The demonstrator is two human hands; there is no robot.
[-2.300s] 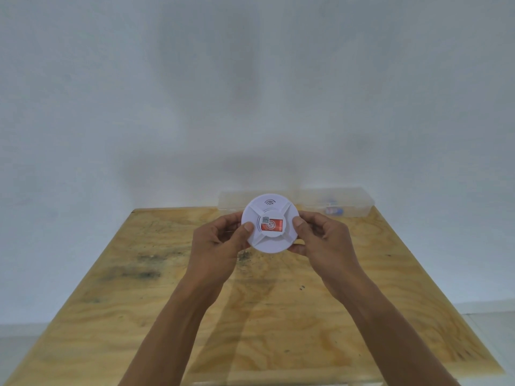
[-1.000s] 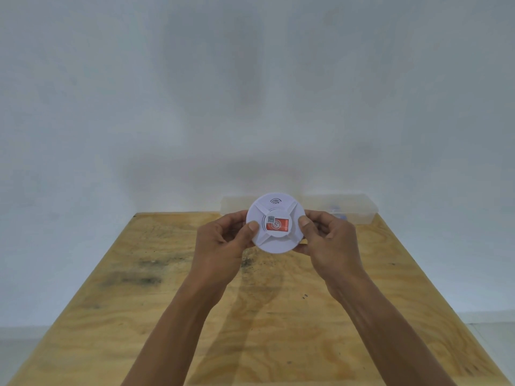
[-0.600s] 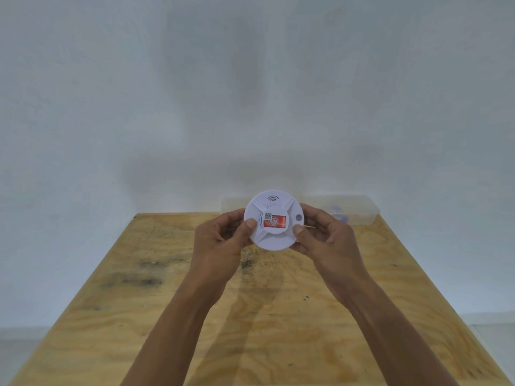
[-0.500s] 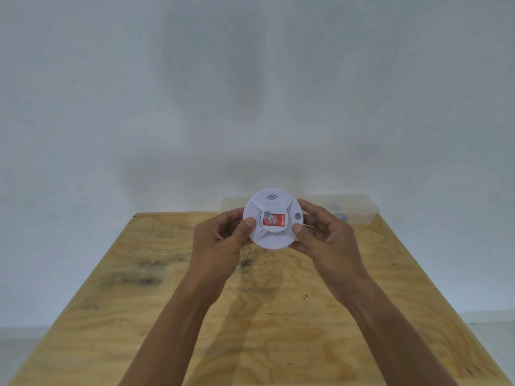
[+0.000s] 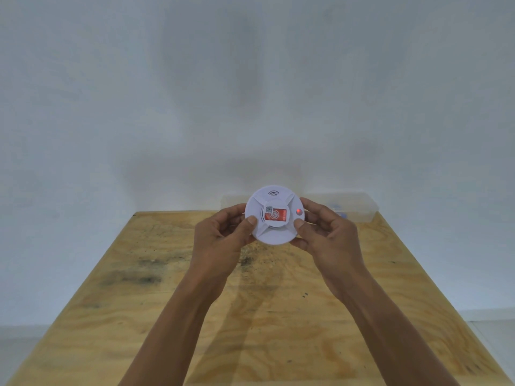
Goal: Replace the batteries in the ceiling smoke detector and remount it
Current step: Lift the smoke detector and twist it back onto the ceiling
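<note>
A round white smoke detector (image 5: 274, 214) is held up in the air above the far part of the wooden table (image 5: 250, 316), its face turned to me. It carries a red label in the middle, a wave symbol near the top and a small red light glowing at its right edge. My left hand (image 5: 220, 238) grips its left rim, thumb on the face. My right hand (image 5: 326, 235) grips its right rim, thumb pressed on the lower right of the face. No batteries are in sight.
A clear plastic box (image 5: 351, 206) with small blue items inside stands at the table's far edge against the pale wall (image 5: 250, 93). The plywood top has dark stains at its left middle. A strip of floor shows at both sides.
My right thumb slid down from the right edge of the face, uncovering a small button that now glows red. The detector rose slightly; both hands kept their grip.
</note>
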